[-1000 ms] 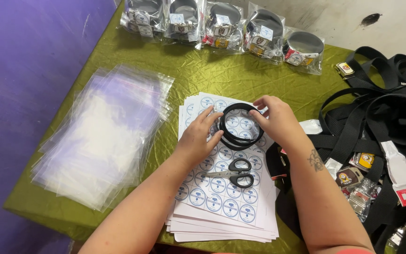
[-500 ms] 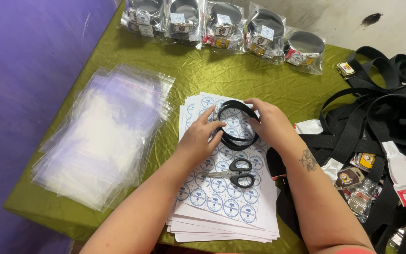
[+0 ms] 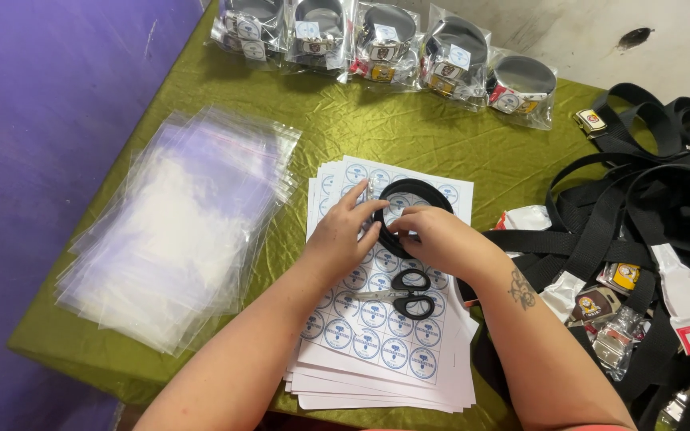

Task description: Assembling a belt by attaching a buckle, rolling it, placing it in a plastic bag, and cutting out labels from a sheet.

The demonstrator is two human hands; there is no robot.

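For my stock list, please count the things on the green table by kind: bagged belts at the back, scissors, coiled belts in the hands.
Bagged belts: 5
Scissors: 1
Coiled belt held by left hand and right hand: 1
Total: 7

Black belt coil (image 3: 414,195) on white sheets (image 3: 385,319) dotted with blue circles; black-handled scissors (image 3: 405,294) below it; olive-green cloth (image 3: 361,128) beneath; purple wall (image 3: 41,120) left of it.

Clear plastic bags (image 3: 181,231) lie left, scissors (image 3: 405,294) on sticker sheets (image 3: 377,335), bagged belts (image 3: 385,40) behind.
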